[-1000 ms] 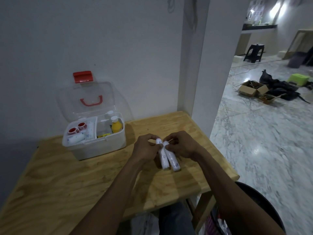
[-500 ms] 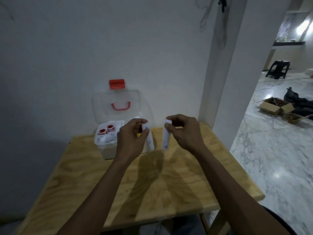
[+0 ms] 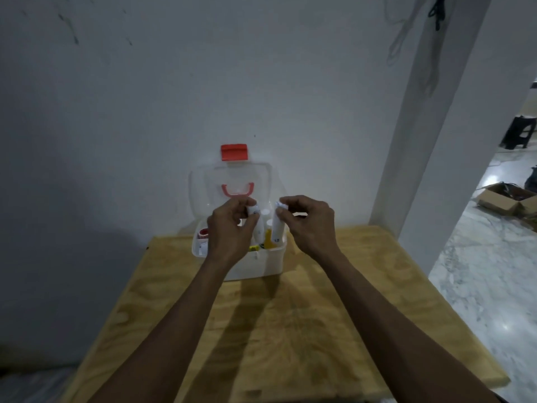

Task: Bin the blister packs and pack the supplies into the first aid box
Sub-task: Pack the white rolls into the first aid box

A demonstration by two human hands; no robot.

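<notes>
Left hand (image 3: 229, 228) and right hand (image 3: 308, 225) each pinch a white tube, left tube (image 3: 257, 225), right tube (image 3: 277, 228), above the open first aid box (image 3: 270, 263) on the table (image 3: 319, 330); box contents largely hidden behind the hands.

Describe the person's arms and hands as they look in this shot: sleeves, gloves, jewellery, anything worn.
Both forearms are bare from the bottom edge of the frame up to the wrists; no sleeve shows. The left hand and right hand wear no gloves. No watch, bracelet or ring can be seen, though the light is dim and the fingers are partly hidden. No markings or bandages show.
</notes>
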